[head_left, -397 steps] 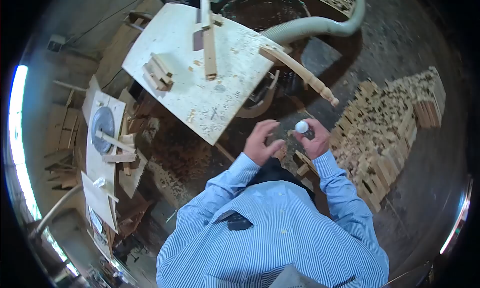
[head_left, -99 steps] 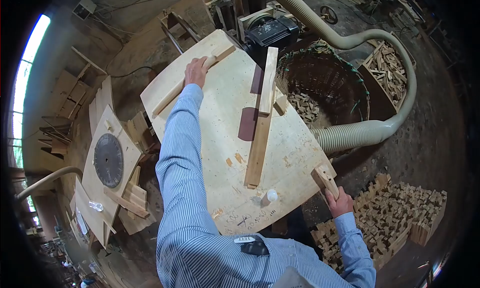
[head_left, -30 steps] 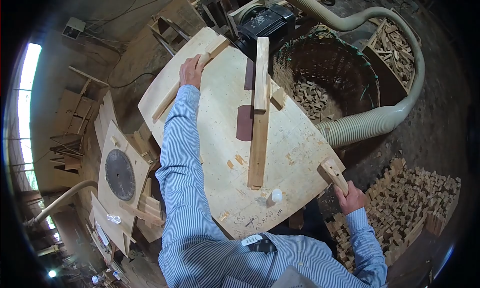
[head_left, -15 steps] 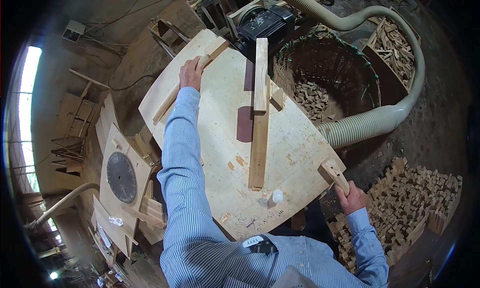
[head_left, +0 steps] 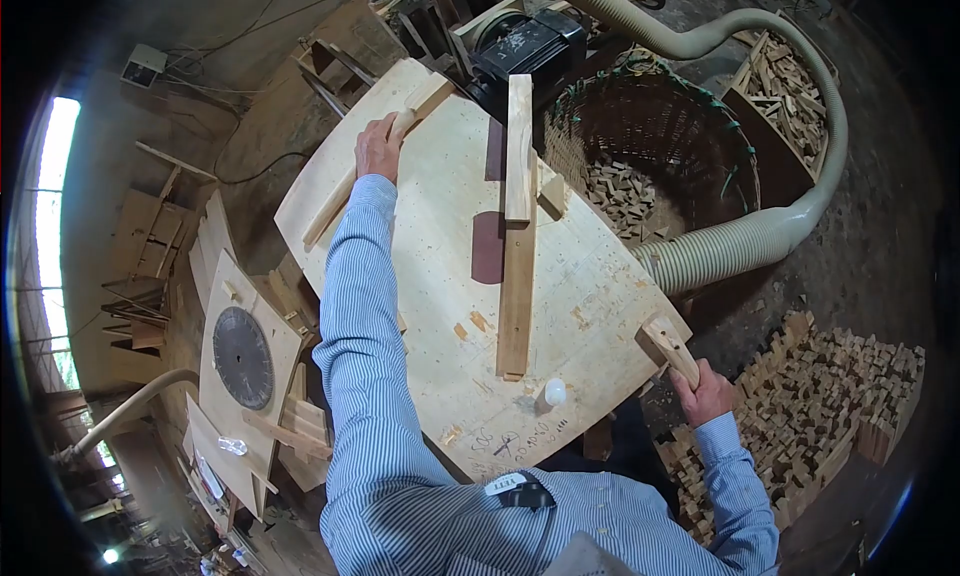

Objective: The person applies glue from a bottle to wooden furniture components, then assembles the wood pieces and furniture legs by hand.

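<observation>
My left hand [head_left: 378, 148] is closed round a pale piece of wood [head_left: 403, 122] at the far left of the plywood board [head_left: 425, 306]. That piece lies against a long wooden strip [head_left: 328, 214] that runs along the board's left side; my fingers hide part of both. At the lower right corner, my right hand [head_left: 708, 392] grips a wooden handle [head_left: 672, 350]. Between the hands, a light wooden bar [head_left: 519, 146] lies over a darker wooden rail [head_left: 515, 316]. A small wooden block [head_left: 552, 194] sits beside the rail.
Behind the board stands a dark motor [head_left: 530, 51]. A wicker basket [head_left: 735, 126] holds wood offcuts, and a ribbed hose [head_left: 720, 251] curves round it. Small wood blocks [head_left: 830, 406] are stacked at right. A white cap [head_left: 555, 391] rests near the front edge. A round saw blade [head_left: 242, 358] is at left.
</observation>
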`<state>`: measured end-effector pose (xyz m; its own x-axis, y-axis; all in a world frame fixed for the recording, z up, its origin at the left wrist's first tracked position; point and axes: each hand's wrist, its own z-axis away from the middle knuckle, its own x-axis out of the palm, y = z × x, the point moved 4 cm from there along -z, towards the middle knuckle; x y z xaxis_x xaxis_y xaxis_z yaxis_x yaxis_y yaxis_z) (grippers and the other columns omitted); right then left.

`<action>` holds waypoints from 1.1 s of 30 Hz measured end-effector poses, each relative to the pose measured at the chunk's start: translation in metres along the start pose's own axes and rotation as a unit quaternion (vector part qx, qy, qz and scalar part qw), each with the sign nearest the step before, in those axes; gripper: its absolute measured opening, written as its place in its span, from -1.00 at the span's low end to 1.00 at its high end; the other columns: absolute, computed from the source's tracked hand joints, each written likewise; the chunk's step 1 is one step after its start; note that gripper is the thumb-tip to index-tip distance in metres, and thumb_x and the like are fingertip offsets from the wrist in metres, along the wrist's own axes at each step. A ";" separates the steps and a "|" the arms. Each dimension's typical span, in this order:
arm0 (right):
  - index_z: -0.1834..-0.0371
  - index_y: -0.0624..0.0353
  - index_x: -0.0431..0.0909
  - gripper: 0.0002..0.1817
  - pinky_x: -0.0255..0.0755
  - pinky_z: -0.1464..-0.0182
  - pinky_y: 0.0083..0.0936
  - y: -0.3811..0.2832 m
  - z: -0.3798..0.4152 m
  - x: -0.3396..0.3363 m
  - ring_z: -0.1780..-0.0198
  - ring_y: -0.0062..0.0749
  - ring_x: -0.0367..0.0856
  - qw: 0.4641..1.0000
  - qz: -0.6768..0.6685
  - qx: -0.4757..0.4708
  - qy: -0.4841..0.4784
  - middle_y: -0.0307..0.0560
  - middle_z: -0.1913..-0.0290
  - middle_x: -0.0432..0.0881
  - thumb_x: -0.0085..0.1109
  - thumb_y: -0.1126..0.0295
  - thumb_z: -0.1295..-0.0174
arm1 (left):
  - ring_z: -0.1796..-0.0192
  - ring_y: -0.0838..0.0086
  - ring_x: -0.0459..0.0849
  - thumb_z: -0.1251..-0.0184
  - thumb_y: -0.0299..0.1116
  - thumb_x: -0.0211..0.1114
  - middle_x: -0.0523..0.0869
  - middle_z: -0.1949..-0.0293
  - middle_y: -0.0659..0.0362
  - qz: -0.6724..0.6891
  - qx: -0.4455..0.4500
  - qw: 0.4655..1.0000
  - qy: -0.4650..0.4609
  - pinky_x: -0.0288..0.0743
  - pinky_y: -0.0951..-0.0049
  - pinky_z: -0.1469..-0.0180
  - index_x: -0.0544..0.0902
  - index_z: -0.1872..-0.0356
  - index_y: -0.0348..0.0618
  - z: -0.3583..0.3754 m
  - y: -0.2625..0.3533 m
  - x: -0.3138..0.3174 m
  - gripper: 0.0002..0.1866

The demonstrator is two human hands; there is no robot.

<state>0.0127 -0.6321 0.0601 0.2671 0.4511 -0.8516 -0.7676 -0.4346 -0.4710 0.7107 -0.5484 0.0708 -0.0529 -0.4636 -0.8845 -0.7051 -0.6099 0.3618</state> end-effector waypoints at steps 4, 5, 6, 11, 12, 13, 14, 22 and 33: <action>0.29 0.20 0.55 -0.55 0.61 0.32 -0.02 0.000 0.000 0.000 0.40 0.19 0.76 1.000 -0.007 0.006 -0.007 0.24 0.45 0.72 0.34 -0.02 -0.38 | -0.21 0.00 0.64 -0.49 -0.20 0.33 0.73 -0.18 -0.01 0.006 -0.005 1.000 0.005 0.46 0.09 -0.38 0.70 -0.31 0.02 0.002 0.001 0.000 -0.58; 0.29 0.20 0.55 -0.55 0.61 0.32 -0.02 0.000 0.000 0.000 0.40 0.19 0.76 1.000 -0.008 0.007 -0.007 0.24 0.45 0.72 0.34 -0.02 -0.38 | -0.20 -0.01 0.64 -0.50 -0.19 0.32 0.73 -0.18 -0.01 0.008 -0.006 1.000 0.006 0.46 0.09 -0.37 0.70 -0.31 0.02 0.002 0.002 -0.001 -0.59; 0.30 0.20 0.55 -0.55 0.61 0.32 -0.02 0.000 0.000 0.000 0.40 0.20 0.76 1.000 -0.007 0.006 -0.003 0.24 0.45 0.72 0.35 -0.01 -0.37 | -0.19 -0.01 0.64 -0.50 -0.18 0.30 0.73 -0.17 -0.01 0.010 -0.005 1.000 0.007 0.46 0.10 -0.36 0.70 -0.30 0.02 0.001 0.000 0.000 -0.59; 0.30 0.22 0.56 -0.56 0.62 0.30 -0.02 -0.006 0.001 -0.005 0.39 0.21 0.75 1.000 -0.004 0.000 0.005 0.26 0.44 0.72 0.36 0.00 -0.35 | -0.18 -0.02 0.65 -0.52 -0.15 0.25 0.73 -0.15 -0.02 0.008 0.019 1.000 0.020 0.46 0.09 -0.33 0.71 -0.28 0.03 -0.002 -0.005 0.004 -0.60; 0.30 0.22 0.56 -0.56 0.62 0.30 -0.02 -0.007 0.001 -0.005 0.38 0.21 0.75 1.000 -0.005 0.002 0.003 0.26 0.43 0.72 0.36 0.01 -0.35 | -0.17 -0.02 0.65 -0.52 -0.14 0.24 0.73 -0.15 -0.03 0.006 0.020 1.000 0.023 0.46 0.08 -0.32 0.72 -0.28 0.03 -0.001 -0.005 0.003 -0.60; 0.30 0.22 0.56 -0.57 0.62 0.30 -0.02 -0.007 0.001 -0.005 0.38 0.21 0.76 1.000 -0.006 0.005 0.002 0.26 0.43 0.72 0.37 0.02 -0.34 | -0.17 -0.02 0.65 -0.52 -0.14 0.24 0.73 -0.15 -0.03 0.006 0.021 0.999 0.023 0.46 0.08 -0.32 0.72 -0.28 0.03 -0.001 -0.004 0.003 -0.60; 0.30 0.22 0.56 -0.57 0.62 0.30 -0.02 -0.007 0.001 -0.005 0.38 0.21 0.76 1.000 -0.006 0.005 0.003 0.26 0.43 0.72 0.37 0.02 -0.34 | -0.17 -0.02 0.65 -0.52 -0.14 0.25 0.73 -0.14 -0.03 0.004 0.019 1.000 0.024 0.47 0.08 -0.32 0.71 -0.28 0.03 -0.001 -0.003 0.003 -0.60; 0.28 0.20 0.56 -0.53 0.65 0.26 -0.04 -0.005 0.002 -0.003 0.34 0.17 0.79 1.000 -0.001 0.002 0.005 0.24 0.40 0.75 0.31 -0.05 -0.39 | -0.18 -0.04 0.66 -0.51 -0.16 0.25 0.73 -0.09 -0.11 0.012 0.031 0.999 0.012 0.48 0.08 -0.30 0.70 -0.28 -0.06 0.000 -0.003 0.003 -0.58; 0.20 0.18 0.58 -0.47 0.62 0.18 0.08 0.008 0.004 0.004 0.26 0.28 0.76 0.999 0.021 -0.022 0.023 0.27 0.34 0.75 0.26 -0.17 -0.36 | -0.18 -0.07 0.64 -0.52 -0.19 0.25 0.71 -0.13 -0.08 -0.015 0.069 0.997 0.018 0.48 0.03 -0.28 0.64 -0.33 -0.03 0.053 -0.014 -0.003 -0.57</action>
<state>0.0051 -0.6312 0.0536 0.2614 0.3962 -0.8802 -0.7532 -0.4865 -0.4427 0.6833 -0.5047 0.0524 -0.0069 -0.4701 -0.8826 -0.7971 -0.5303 0.2887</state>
